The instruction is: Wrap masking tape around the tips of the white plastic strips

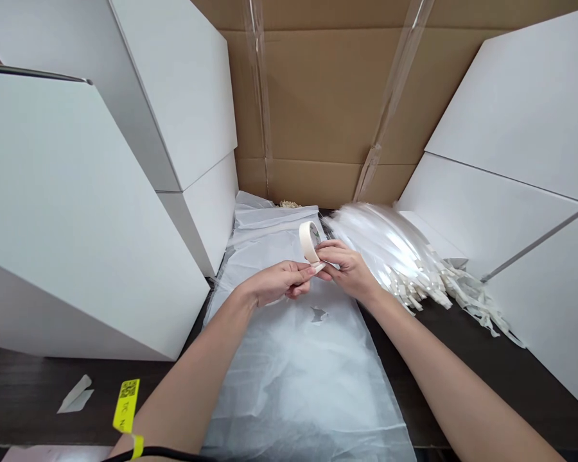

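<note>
One cream, ring-shaped roll of tape, right at centre frame!
From the head view I see the right hand curled closed on its lower edge, the left hand pinching a pale tape end beside it, both over a translucent white plastic sheet.
</note>
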Motion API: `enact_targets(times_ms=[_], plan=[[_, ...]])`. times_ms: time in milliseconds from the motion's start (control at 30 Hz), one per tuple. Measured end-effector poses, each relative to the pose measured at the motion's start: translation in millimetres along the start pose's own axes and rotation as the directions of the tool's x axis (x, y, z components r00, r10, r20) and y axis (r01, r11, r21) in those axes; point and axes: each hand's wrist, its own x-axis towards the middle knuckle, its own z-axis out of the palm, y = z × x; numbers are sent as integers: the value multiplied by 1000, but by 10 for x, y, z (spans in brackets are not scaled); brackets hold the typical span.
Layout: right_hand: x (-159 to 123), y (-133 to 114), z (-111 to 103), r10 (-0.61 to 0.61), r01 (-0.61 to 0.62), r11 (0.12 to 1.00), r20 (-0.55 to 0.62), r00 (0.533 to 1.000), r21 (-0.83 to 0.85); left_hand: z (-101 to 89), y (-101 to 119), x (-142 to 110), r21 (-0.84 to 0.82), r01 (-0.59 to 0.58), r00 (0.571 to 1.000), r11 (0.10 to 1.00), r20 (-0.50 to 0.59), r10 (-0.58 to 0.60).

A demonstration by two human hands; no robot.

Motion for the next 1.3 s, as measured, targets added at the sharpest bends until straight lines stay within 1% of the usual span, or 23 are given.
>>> enact_targets(times_ms=[67,100,167,200,233,267,300,367,433,500,600,700,767,833,900,1000,1067,1167,1233,1300], plan=[[47,-8,-63,-35,34,999,64,997,14,4,3,-7,8,-4,1000,1000,-6,4],[78,-19,-103,-50,48,999,102,994,19,17,6,-7,26,-18,999,1000,-28,19],[156,-62,-204,-79,76,997,208,975,24,60,13,4,102,-65,990,993,-119,77],[202,-94,-261,-92,90,996,267,959,20,87,15,15,162,-87,977,983,-179,116],[250,-133,-320,-104,106,994,326,940,12,113,16,27,234,-104,956,967,-243,161],[297,-180,-375,-117,127,992,376,919,-2,135,14,40,314,-112,927,943,-308,213],[341,-235,-422,-126,147,989,412,902,-21,152,9,54,401,-109,891,910,-366,268],[405,-371,-477,-126,171,983,440,889,-63,165,-14,77,573,-69,813,817,-442,378],[419,-531,-462,-106,149,986,414,904,-73,154,-44,93,694,-34,755,719,-454,473],[374,-695,-384,-64,74,997,326,943,-18,130,-65,98,747,-26,726,665,-443,526],[212,-877,-214,-15,-4,994,172,985,106,84,-56,85,747,-13,686,664,-477,550],[2,-911,-78,47,-55,990,60,997,129,34,-20,61,752,3,652,659,-500,569],[-109,-852,-29,137,-137,981,10,991,135,4,-7,49,748,5,646,664,-509,569],[-164,-769,-14,241,-240,962,10,970,130,-21,-8,42,723,8,659,691,-524,540],[-157,-707,-22,342,-346,933,59,938,95,-41,-17,38,699,1,676,715,-527,515],[-78,-705,-49,462,-466,885,168,871,-13,-68,-18,26,701,-24,669,712,-518,533],[-19,-750,-62,517,-510,855,234,824,-92,-79,1,5,713,-24,661,701,-514,546],[48,-808,-53,579,-561,815,258,773,-147,-63,54,-40,712,-7,670,702,-518,532],[86,-798,-21,609,-588,793,253,751,-163,-25,86,-61,688,3,677,725,-535,505],[124,-732,27,623,-593,782,240,744,-192,22,97,-59,657,4,689,754,-548,474]])
